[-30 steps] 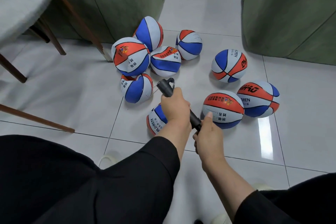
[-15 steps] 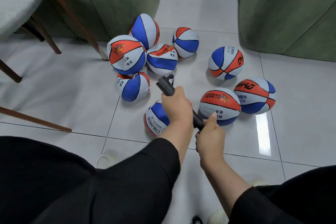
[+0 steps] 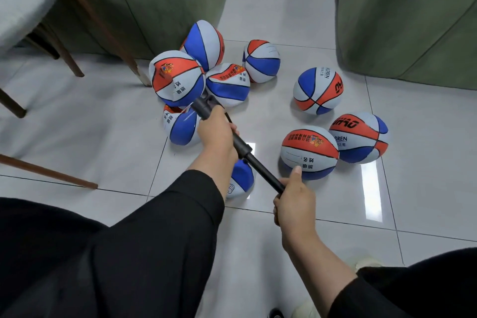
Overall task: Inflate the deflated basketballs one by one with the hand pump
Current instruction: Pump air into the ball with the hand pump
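Left hand [image 3: 215, 134] is gripping the black hand pump [image 3: 238, 143] barrel; right hand [image 3: 294, 204] is gripping its handle end, rod drawn out. Pump is lying diagonal above the tiled floor [image 3: 322, 253], far end pointing up-left toward the clustered basketballs [image 3: 178, 77]; more balls right.

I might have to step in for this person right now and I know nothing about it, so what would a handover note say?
Left hand grips the black pump by its barrel; right hand grips the handle end, rod pulled out.
The pump is held in the air, not visibly connected to any ball.
Nine basketballs lie on the tiled floor, several dented and soft.
Done: pump in hand. Left: connect it and inflate them one by one.
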Motion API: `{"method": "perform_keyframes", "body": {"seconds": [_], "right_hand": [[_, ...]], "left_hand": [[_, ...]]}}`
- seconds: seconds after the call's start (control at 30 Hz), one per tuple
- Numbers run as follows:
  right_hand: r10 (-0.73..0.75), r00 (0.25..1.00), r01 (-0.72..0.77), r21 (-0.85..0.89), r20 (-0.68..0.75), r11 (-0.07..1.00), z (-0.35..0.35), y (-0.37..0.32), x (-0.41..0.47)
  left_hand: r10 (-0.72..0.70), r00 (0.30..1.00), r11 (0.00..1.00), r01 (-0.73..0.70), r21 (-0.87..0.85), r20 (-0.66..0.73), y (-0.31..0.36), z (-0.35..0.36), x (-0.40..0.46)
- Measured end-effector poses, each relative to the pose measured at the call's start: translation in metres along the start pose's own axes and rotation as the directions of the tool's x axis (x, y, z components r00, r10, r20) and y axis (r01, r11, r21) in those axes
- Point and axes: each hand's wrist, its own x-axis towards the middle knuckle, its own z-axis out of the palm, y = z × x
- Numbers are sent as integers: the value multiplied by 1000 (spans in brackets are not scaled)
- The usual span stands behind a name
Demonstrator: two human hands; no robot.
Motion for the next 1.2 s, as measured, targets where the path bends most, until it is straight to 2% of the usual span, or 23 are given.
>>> {"method": "perform_keyframes", "body": {"seconds": [0.13, 0.33, 0.5, 0.63, 0.73, 1.2], "right_hand": [[23, 998, -22, 16, -65, 1000, 2, 3, 5], [0, 999, -1, -16, -47, 1000, 4, 1, 3], [-59, 998, 61, -56, 22, 997, 6, -7, 3], [31, 1000, -31, -15, 0, 999, -8, -2, -3], [29, 1000, -29, -32, 11, 999, -16, 3, -8], [-89, 996, 89, -65, 3, 994, -3, 1, -3]], "left_hand": [[-3, 1000, 1000, 2, 15, 27, -34, 10, -30], [2, 1000, 1000, -3, 25, 22, -60, 10, -53], [-54, 997, 998, 55, -6, 63, -41, 5, -39], [-34, 999, 999, 35, -31, 29, -11, 0, -15], [-36, 999, 998, 35, -47, -10, 0, -8, 2], [-64, 994, 997, 68, -32, 94, -30, 7, -38]]}}
